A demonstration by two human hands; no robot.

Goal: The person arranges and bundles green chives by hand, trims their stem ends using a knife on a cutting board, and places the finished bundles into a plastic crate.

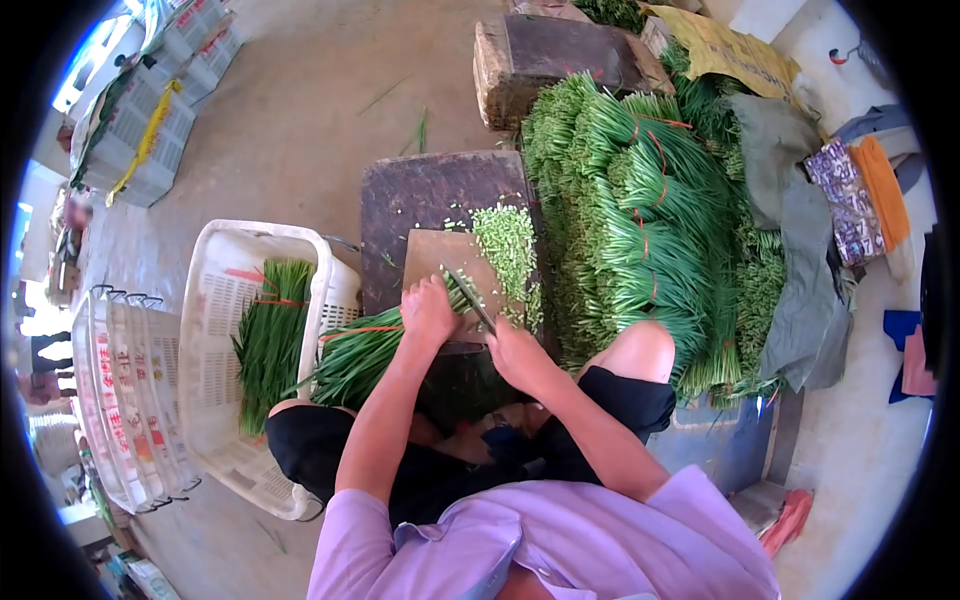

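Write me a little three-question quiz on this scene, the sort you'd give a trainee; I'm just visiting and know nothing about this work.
1. Multiple choice: What does the right grip hold?
A) A spoon
B) A knife
C) A roll of string

2. True or false: The left grip is on a bunch of green stalks.

3. Fill in the blank: The big pile of tied bundles lies to the person's ____, across from the white basket.

Key: 1. B. 2. True. 3. Right.
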